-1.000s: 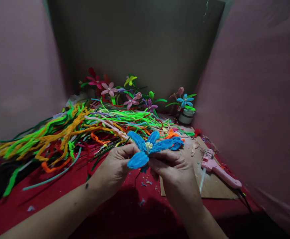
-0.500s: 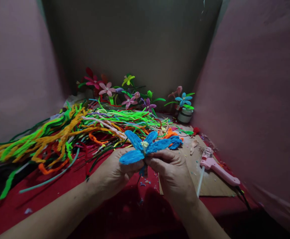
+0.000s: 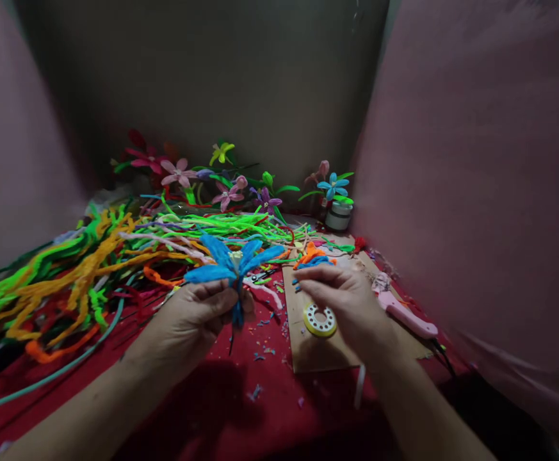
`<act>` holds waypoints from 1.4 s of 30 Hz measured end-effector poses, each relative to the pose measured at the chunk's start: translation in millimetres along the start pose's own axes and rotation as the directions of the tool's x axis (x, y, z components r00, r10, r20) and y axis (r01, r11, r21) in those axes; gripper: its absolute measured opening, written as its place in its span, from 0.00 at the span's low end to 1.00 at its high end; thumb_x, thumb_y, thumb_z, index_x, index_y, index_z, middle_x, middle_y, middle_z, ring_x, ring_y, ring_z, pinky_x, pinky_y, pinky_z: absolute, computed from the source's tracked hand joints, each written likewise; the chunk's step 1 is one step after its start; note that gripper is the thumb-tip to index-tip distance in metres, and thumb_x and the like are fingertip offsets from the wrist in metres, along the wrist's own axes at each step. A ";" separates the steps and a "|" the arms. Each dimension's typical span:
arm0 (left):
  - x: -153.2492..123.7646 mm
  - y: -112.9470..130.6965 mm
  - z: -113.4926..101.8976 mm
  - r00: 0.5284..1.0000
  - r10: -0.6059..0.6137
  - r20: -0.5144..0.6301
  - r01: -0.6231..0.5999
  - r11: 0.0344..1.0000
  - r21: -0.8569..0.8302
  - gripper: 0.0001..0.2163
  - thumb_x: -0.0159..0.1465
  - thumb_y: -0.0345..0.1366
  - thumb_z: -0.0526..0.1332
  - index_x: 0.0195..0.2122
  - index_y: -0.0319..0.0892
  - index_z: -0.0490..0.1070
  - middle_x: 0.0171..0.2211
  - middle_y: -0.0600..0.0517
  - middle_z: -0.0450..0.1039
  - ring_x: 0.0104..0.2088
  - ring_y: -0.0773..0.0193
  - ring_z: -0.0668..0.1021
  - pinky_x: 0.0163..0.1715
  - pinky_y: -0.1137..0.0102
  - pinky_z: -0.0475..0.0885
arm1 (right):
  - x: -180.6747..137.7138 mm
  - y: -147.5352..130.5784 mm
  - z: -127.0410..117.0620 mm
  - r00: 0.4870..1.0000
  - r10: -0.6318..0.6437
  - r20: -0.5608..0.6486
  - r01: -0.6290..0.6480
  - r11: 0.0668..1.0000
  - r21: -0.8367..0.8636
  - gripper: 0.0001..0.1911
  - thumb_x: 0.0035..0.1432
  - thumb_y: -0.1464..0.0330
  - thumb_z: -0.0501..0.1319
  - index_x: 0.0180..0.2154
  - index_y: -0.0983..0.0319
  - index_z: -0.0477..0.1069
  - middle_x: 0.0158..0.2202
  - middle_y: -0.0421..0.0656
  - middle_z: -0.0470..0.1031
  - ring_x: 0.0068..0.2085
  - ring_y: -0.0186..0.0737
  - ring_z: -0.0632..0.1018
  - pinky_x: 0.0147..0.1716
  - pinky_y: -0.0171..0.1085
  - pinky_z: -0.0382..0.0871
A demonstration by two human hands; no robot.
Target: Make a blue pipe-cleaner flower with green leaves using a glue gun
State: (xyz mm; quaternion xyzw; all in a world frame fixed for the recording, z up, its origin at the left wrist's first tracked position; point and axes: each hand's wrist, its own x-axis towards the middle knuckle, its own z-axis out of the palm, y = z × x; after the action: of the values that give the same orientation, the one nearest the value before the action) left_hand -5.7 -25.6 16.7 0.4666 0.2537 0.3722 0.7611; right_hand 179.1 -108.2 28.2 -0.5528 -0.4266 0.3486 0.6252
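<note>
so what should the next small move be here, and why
Probably ease the right hand forward to the blue piece: it lies just beyond those fingertips and matches the blue flower, which the left hand alone holds. Whether the right fingers already pinch something small is unclear.

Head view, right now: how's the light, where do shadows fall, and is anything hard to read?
Head view: dim overall, the back wall very dark; head view: shadows on the red cloth below the left hand and the cardboard below the right hand; head view: blue flower reads clearly, blue bits by that hand too small to identify.
</note>
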 end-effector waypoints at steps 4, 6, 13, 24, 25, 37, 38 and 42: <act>4.5 -0.6 -3.3 0.996 -0.056 -0.066 0.054 0.998 -0.032 0.15 0.36 0.36 0.75 0.22 0.37 0.73 0.18 0.54 0.73 0.19 0.67 0.75 0.17 0.77 0.69 | 40.7 2.3 -51.4 0.972 -0.170 -0.163 0.039 0.800 -0.599 0.09 0.49 0.71 0.59 0.32 0.65 0.77 0.28 0.44 0.77 0.28 0.35 0.74 0.28 0.34 0.64; 4.7 -1.4 -2.7 0.991 -0.083 -0.105 0.079 0.996 -0.041 0.16 0.34 0.36 0.75 0.22 0.37 0.73 0.18 0.54 0.73 0.19 0.66 0.76 0.16 0.77 0.69 | 57.1 7.9 -61.6 0.982 -0.173 -0.076 0.024 0.514 -0.858 0.11 0.51 0.74 0.55 0.33 0.63 0.77 0.30 0.44 0.78 0.32 0.37 0.75 0.31 0.34 0.65; 3.5 -1.3 -0.8 0.984 -0.109 -0.143 0.103 0.994 -0.046 0.18 0.33 0.34 0.75 0.23 0.36 0.72 0.18 0.54 0.73 0.19 0.65 0.76 0.16 0.77 0.69 | 69.8 34.3 -55.3 0.990 -0.132 0.051 0.082 0.235 -0.969 0.11 0.48 0.74 0.57 0.32 0.61 0.76 0.35 0.50 0.76 0.38 0.47 0.75 0.34 0.38 0.62; 2.9 -2.7 -2.7 0.990 -0.116 -0.087 0.111 0.992 -0.057 0.16 0.38 0.34 0.74 0.25 0.36 0.71 0.19 0.53 0.74 0.20 0.66 0.76 0.17 0.77 0.69 | 66.0 39.6 -53.9 0.934 -0.348 0.076 0.208 0.361 -0.909 0.10 0.48 0.77 0.54 0.30 0.61 0.71 0.35 0.44 0.72 0.35 0.38 0.72 0.33 0.35 0.63; 2.9 -3.1 -3.1 0.990 -0.115 -0.084 0.110 0.992 -0.061 0.16 0.38 0.33 0.74 0.26 0.36 0.71 0.19 0.53 0.74 0.20 0.66 0.76 0.17 0.77 0.70 | 65.4 38.5 -54.0 0.903 -0.428 0.030 0.250 0.468 -0.847 0.09 0.47 0.77 0.54 0.28 0.61 0.71 0.34 0.44 0.71 0.34 0.38 0.72 0.34 0.35 0.64; 7.0 -5.9 -4.4 0.979 -0.148 -0.141 0.138 0.987 -0.077 0.20 0.35 0.34 0.75 0.27 0.38 0.70 0.20 0.53 0.73 0.21 0.65 0.76 0.18 0.75 0.70 | 52.7 21.0 -43.6 0.931 -0.313 -0.187 0.355 0.895 0.269 0.06 0.41 0.75 0.66 0.27 0.60 0.75 0.34 0.41 0.78 0.38 0.39 0.77 0.44 0.42 0.69; 7.3 -5.9 -4.1 0.977 -0.149 -0.151 0.138 0.987 -0.085 0.20 0.34 0.34 0.75 0.27 0.38 0.70 0.20 0.53 0.73 0.20 0.65 0.76 0.18 0.75 0.70 | 51.2 20.9 -42.1 0.925 -0.334 -0.182 0.373 0.887 0.271 0.06 0.41 0.76 0.66 0.25 0.60 0.75 0.34 0.41 0.78 0.39 0.38 0.76 0.44 0.41 0.69; 5.8 -5.9 -3.7 0.977 -0.156 -0.145 0.141 0.984 -0.111 0.21 0.34 0.33 0.75 0.28 0.37 0.69 0.21 0.55 0.72 0.19 0.66 0.76 0.18 0.75 0.69 | 41.6 20.7 -35.5 0.906 -0.392 -0.161 0.421 0.871 0.251 0.09 0.41 0.78 0.65 0.26 0.59 0.75 0.34 0.40 0.77 0.40 0.37 0.75 0.41 0.38 0.69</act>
State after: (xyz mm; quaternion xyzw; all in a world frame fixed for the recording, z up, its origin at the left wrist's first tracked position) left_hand -2.9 -20.7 9.5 0.3778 0.3266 0.3611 0.7876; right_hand 228.8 -81.4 13.0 -0.3740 -0.4463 0.2366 0.7778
